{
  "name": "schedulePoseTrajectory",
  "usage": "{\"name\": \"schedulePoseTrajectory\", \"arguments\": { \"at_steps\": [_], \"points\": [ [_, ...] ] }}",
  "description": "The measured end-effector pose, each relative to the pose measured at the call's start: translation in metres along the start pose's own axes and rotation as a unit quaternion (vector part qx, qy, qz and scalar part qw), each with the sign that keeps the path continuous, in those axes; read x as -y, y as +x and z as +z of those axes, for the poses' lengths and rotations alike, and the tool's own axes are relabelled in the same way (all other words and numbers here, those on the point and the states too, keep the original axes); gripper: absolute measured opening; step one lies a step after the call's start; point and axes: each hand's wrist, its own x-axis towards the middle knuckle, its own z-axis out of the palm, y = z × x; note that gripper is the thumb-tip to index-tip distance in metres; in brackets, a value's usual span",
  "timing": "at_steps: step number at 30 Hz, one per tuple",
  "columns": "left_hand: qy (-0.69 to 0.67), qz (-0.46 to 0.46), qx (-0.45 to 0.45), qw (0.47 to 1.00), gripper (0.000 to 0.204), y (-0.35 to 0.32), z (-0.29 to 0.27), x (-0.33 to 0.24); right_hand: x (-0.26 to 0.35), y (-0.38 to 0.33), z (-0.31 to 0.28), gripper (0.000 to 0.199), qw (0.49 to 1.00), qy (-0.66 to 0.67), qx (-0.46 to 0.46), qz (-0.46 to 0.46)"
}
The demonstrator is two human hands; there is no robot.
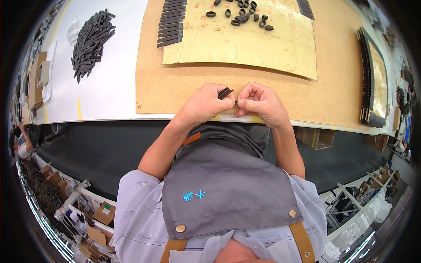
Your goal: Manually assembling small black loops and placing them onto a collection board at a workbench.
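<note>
Small black piece is between the two hands, just off the near edge of the yellow board. It's tiny and mostly covered by fingertips, so I can't be sure if it's a strip end or a closed loop.

Left hand: thumb and fingers pinched on the piece's left side, with a few black strips also gripped, ends sticking out toward the board. Right hand: thumb and index finger pinching the piece from the right, other fingers curled. Both hands sit on the near side of the yellow board, fingertips close together.

On the yellow board: loose scatter of black loops toward its far side, some on edge, some tipped. Row of black strips side by side over its left edge; second row of strips at its far right corner.

Under the yellow board — brown sheet, itself on the white table. Left of the board, well apart: heaped pile of black strips. Right of the board: second board, dark strips lined down its side. Grey apron on the near side.
</note>
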Motion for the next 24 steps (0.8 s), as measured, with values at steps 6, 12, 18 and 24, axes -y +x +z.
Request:
{"name": "schedulePoseTrajectory", "arguments": {
  "at_steps": [6, 12, 18, 24],
  "points": [
    [0.027, 0.068, 0.008, 0.997, 0.009, 0.001, 0.001, 0.006, -0.004, 0.0, 0.003, 0.011, 1.0, -0.003, 0.001, -0.02],
    [0.048, 0.081, 0.002, 0.996, 0.009, 0.001, 0.001, 0.012, 0.004, -0.002, 0.003, 0.011, 0.996, -0.081, 0.035, -0.01],
    [0.055, 0.079, 0.019, 0.995, 0.011, -0.001, -0.001, 0.01, 0.016, -0.004, 0.003, 0.024, 0.969, -0.229, 0.08, 0.048],
    [-0.008, 0.114, 0.017, 0.993, 0.012, -0.002, -0.004, 0.004, 0.003, -0.008, 0.006, 0.026, 0.987, -0.162, 0.005, -0.021]
  ]
}}
